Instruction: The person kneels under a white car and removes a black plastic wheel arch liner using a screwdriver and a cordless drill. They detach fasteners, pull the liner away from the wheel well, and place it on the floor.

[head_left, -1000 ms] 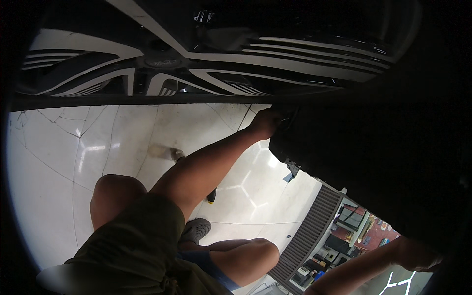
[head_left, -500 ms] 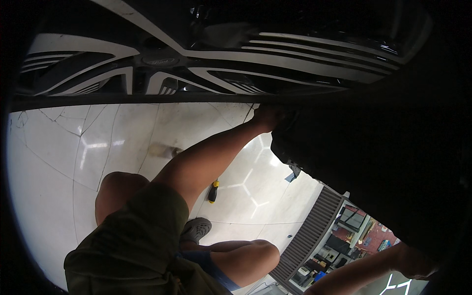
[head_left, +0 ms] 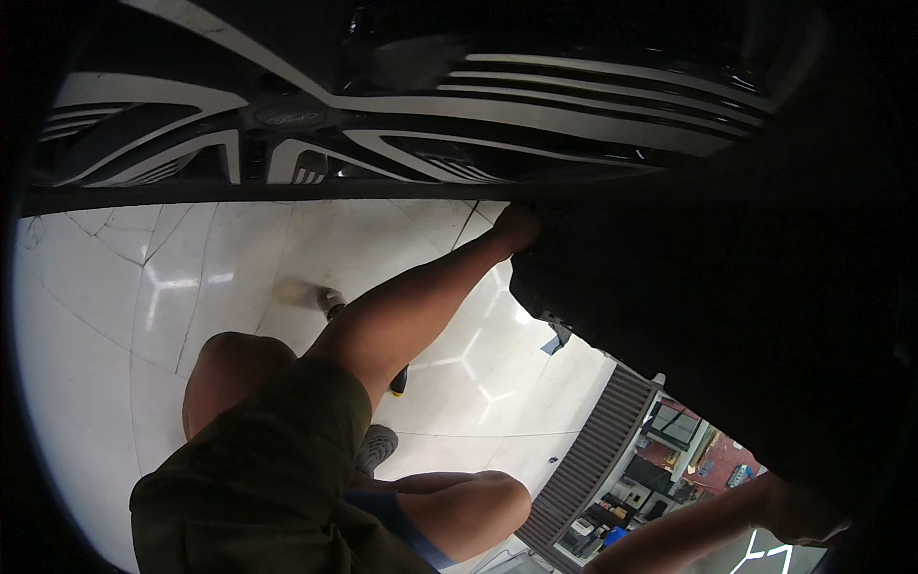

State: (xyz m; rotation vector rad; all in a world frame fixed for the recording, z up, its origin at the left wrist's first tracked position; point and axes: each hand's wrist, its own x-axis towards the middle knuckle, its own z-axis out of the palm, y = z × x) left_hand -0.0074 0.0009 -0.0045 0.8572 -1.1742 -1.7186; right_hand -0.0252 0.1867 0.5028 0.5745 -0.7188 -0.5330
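A black-and-silver alloy wheel (head_left: 296,119) fills the top of the view, above a dark underside or wheel-well part (head_left: 650,287) at the right. My left hand (head_left: 516,228) reaches up to that dark part just below the wheel's rim; its fingers are hidden in shadow. At the lower right my right hand (head_left: 803,512) is curled against the dark part's lower edge; what it grips cannot be made out. A black-and-yellow tool handle (head_left: 398,383) lies on the floor, partly behind my left forearm, and another small object (head_left: 332,301) sticks out above that forearm.
My bent legs (head_left: 469,507) are at the bottom, over a white tiled floor (head_left: 115,316) with cracks or joint lines. Beyond, at the lower right, are a ridged grey strip (head_left: 574,459) and a bench or shelf (head_left: 660,478) with assorted items.
The view has shifted slightly left. My left forearm covers more of the tool handle than half a second ago. Both hands stay at the dark part.
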